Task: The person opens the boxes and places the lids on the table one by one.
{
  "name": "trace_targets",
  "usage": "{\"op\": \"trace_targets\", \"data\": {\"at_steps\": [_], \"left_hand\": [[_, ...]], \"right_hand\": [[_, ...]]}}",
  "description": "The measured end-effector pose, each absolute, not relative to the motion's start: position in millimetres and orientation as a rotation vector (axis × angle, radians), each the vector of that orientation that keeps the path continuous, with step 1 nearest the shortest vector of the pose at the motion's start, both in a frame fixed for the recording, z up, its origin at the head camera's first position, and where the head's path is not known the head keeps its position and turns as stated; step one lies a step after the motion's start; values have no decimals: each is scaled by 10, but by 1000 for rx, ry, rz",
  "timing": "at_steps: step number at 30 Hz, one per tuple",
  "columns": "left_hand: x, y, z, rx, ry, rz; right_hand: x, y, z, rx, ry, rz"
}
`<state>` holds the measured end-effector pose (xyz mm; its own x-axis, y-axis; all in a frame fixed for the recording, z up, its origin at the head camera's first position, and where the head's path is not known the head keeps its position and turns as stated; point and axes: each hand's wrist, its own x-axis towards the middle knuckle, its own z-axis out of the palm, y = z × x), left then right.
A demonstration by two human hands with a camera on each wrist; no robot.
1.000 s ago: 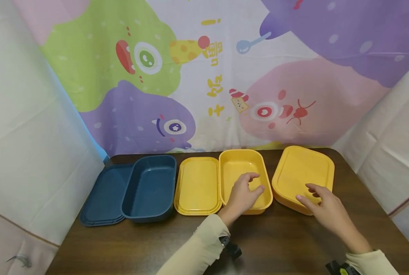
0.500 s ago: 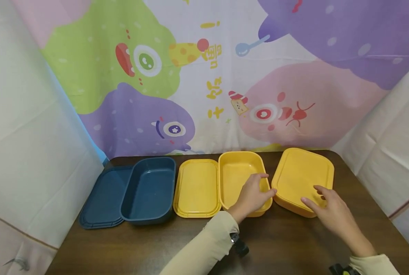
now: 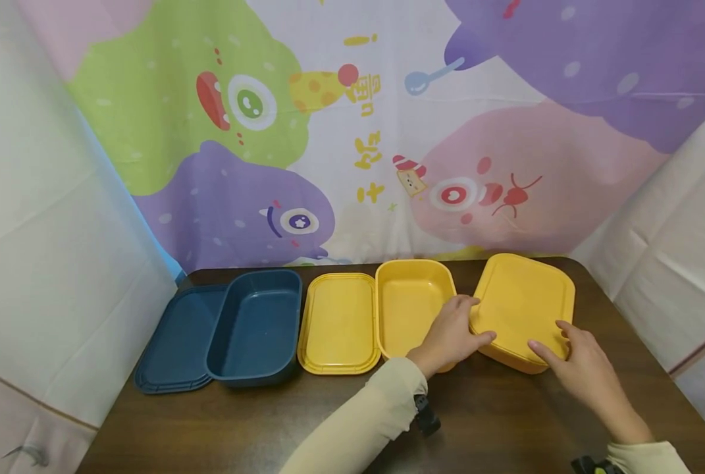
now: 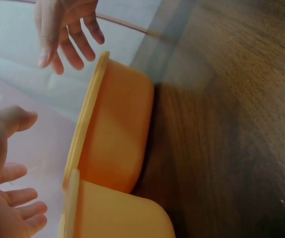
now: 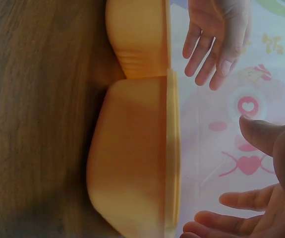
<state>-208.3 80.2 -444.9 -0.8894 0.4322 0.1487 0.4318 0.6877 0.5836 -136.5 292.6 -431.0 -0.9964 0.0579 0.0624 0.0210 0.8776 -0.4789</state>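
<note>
2 hands, neither gripping anything, fingers parted and loosely bent. Left hand (image 3: pixel 454 332) hovers over the right side of the lidless yellow box (image 3: pixel 408 306), fingertips near the lidded yellow box (image 3: pixel 524 299). Right hand (image 3: pixel 589 372) hovers at the near right corner of that lidded box, which sits at the right of the row on the dark wooden table (image 3: pixel 239 431). Yellow lid (image 3: pixel 340 322) lies flat, left of the lidless box. Farther left: 1 navy box (image 3: pixel 257 336), lidless, partly covering 1 navy lid (image 3: pixel 177 342).

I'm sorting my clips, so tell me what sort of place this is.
Probably a small screened-off booth: cartoon curtain behind, pale sheets at both sides, yellow boxes on a table.
</note>
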Motion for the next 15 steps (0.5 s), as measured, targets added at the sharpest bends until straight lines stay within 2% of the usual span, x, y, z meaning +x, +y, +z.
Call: {"op": "trace_targets", "data": {"at_steps": [15], "left_hand": [[-2151,889,-4523,849,2964,631]], "right_hand": [[-1363,3076,-4490,-181,-2985,813]]}}
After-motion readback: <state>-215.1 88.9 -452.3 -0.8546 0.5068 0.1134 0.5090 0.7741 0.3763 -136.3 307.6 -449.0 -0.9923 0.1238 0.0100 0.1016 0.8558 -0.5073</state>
